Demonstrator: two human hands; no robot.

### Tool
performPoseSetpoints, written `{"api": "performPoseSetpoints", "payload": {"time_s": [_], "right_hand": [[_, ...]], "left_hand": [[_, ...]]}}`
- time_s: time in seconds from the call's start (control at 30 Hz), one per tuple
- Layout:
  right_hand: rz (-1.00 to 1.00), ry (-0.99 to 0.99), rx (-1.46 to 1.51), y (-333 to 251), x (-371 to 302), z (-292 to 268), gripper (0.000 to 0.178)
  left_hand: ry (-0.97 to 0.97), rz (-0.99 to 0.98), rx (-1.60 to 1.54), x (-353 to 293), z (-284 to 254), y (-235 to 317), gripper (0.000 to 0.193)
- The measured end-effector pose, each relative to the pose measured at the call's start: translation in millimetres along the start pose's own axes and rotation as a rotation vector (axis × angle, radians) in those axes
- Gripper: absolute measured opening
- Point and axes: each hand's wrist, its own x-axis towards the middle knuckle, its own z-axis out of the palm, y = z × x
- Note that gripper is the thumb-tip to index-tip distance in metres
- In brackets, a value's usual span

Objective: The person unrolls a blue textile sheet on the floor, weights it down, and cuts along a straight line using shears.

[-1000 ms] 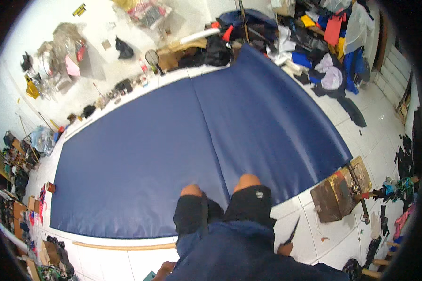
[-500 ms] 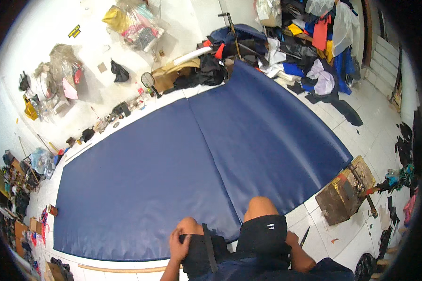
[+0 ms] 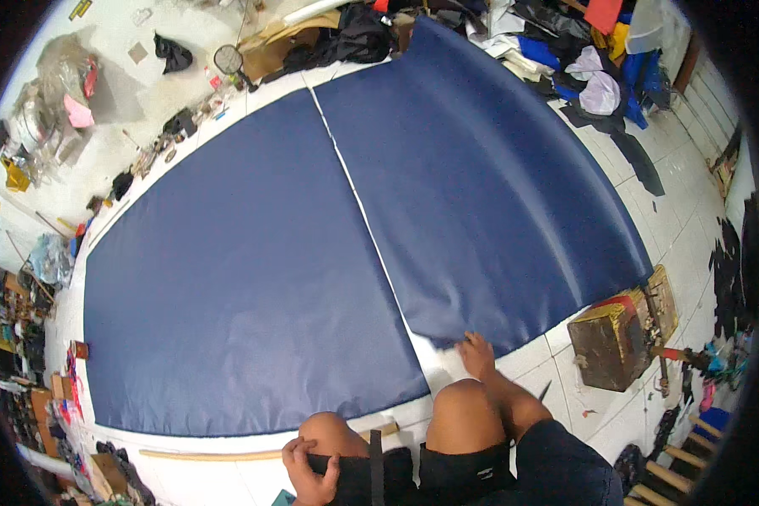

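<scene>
Two large pieces of dark blue, leather-like sheet lie on the white floor: a left piece (image 3: 228, 287) and a right piece (image 3: 472, 185). A narrow white gap parts them, widest at the near end. My right hand (image 3: 477, 358) grips the near left corner of the right piece, which is bunched and slightly blurred there. My left hand (image 3: 309, 474) rests on my left knee, fingers apart and holding nothing. Just past my right forearm a dark pointed blade (image 3: 546, 390) shows on the floor tiles; the rest of it is hidden.
A worn wooden block (image 3: 605, 346) with metal tools stands at the right piece's near right corner. One long wooden stick (image 3: 219, 456) lies along the near left edge. Heaped fabric scraps (image 3: 557, 51) fill the far right. Small items line the wall on the left.
My right hand has moved from beside my right thigh forward to the sheet's corner. The right piece has shifted, opening the gap. My view has tilted down; my left hand stays on the knee.
</scene>
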Motion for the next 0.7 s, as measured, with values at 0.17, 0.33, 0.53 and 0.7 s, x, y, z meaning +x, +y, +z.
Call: {"api": "performPoseSetpoints", "payload": {"time_s": [0.17,0.33,0.53,0.7], "right_hand": [[0.629,0.172,0.319,-21,62,-90,0.055],[0.964,0.258,0.898,-32,114,-242,0.063],[0.929,0.491,1.307,-84,144,-457,0.062],[0.567,0.516,0.87,-155,113,-559,0.06]], "left_hand": [[-0.318,-0.186,0.11,-11,-63,33,0.047],[-0.59,-0.27,0.178,-28,-98,80,0.051],[-0.64,-0.243,0.082,17,-105,166,0.045],[-0.57,-0.19,-0.072,177,-60,241,0.053]]}}
